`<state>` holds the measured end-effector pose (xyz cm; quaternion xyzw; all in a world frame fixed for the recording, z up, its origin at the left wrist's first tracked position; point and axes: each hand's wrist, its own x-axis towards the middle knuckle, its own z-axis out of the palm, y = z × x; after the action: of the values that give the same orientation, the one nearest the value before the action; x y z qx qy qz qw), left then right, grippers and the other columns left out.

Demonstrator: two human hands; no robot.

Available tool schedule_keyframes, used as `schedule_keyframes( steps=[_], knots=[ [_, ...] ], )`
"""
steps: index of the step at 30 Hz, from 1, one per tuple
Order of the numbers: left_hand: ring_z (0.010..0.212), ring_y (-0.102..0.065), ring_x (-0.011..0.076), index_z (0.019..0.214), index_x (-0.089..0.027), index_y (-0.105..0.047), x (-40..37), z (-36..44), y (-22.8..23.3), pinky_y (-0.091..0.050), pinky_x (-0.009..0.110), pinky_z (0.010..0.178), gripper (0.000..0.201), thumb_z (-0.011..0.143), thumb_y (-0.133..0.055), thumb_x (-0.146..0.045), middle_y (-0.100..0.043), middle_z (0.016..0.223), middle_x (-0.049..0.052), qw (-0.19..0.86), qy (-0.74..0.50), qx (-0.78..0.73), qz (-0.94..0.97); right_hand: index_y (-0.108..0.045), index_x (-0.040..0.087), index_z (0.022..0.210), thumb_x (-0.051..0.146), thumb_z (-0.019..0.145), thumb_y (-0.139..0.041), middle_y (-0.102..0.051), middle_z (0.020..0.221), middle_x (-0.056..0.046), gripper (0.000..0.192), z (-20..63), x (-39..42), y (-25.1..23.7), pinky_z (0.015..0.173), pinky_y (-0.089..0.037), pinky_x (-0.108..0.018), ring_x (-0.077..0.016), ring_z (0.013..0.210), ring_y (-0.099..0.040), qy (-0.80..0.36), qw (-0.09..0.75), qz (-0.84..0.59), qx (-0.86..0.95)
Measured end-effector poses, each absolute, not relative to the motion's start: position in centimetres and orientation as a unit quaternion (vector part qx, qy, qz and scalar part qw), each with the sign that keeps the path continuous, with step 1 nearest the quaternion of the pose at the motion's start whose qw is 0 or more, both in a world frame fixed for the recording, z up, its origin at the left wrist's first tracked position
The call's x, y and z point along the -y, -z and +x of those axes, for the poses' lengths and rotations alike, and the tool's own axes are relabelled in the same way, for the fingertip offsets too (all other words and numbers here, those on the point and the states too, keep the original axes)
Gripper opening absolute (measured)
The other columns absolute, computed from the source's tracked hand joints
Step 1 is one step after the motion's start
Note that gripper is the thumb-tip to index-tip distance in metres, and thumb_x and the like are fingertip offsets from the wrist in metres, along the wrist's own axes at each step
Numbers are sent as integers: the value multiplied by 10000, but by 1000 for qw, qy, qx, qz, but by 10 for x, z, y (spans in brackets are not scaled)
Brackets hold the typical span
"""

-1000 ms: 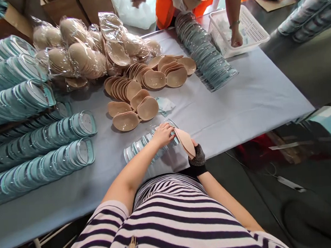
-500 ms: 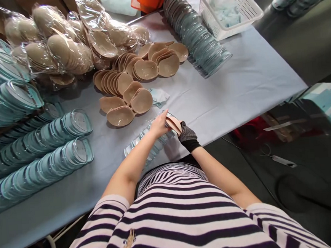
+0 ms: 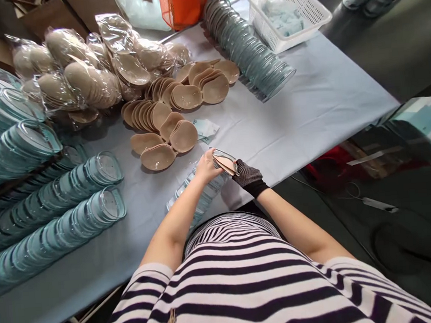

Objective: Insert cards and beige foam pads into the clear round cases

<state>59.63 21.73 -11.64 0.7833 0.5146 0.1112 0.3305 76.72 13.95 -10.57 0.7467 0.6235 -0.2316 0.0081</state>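
Desk (image 3: 309, 119) covered in pale blue cloth; its near edge runs diagonally from lower left to the right corner, and both hands work just inside that edge, close to the torso. Open cloth lies to the right of the hands, out to the right corner; bare cloth also to the near left. Left hand (image 3: 206, 166), bare, forearm angled up from the lower left, fingers curled down onto the beige pad (image 3: 226, 163); its grip is closed on the pad's left side. Right hand (image 3: 247, 175) wears a dark knitted glove, wrist bent inward; its grip is clamped on the pad's right end. The pad sits at the far end of a short row of clear plastic trays (image 3: 199, 192) lying on the desk directly under the hands; whether the pad touches the top tray cannot be told. Just beyond the hands: loose beige pads (image 3: 161, 136) fanned in overlapping piles, with a small white sachet (image 3: 205, 128) beside them. Far left: bagged pads (image 3: 82, 77) heaped in clear film. Left: long rows of blue-tinted trays (image 3: 55, 209), stacked on edge, closing off that side. Far right: another tray row (image 3: 247, 49) and a white basket (image 3: 316, 16), well apart from the hands.
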Motion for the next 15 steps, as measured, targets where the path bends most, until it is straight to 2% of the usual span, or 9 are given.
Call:
schedule_keyframes(
  steps=[4,9,12,15],
  knots=[
    [1381,-421,279,1449,-196,-343,-218,597,120,-330,390,1157,870,705,-763,-364,-438,1496,131,311,-104,-494,805,-599,191,1176,319,939,-457,-717,1068,-100,305,772,-131,125,668,-412,-248,-202,863,-665,208,-50,746,-631],
    [1420,-372,245,1421,-218,-387,-216,595,119,-299,379,1177,807,733,-765,-404,-429,1510,116,306,-93,-484,814,-602,184,1099,314,908,-499,-727,913,-64,253,762,-142,147,590,-348,-240,-187,720,-633,241,-77,800,-544],
    [1413,-384,239,1348,-243,-453,-215,594,115,-334,390,1151,708,735,-770,-401,-444,1499,103,307,-95,-483,814,-610,198,1041,311,875,-542,-728,908,-49,212,762,-139,146,608,-370,-240,-185,735,-634,261,-125,805,-518],
    [1400,-398,261,1201,-269,-554,-214,594,111,-367,424,1116,521,746,-766,-407,-432,1506,98,303,-74,-477,822,-641,220,972,312,888,-525,-735,919,-31,170,764,-135,141,648,-410,-243,-184,782,-647,285,-138,797,-515]
  ],
)
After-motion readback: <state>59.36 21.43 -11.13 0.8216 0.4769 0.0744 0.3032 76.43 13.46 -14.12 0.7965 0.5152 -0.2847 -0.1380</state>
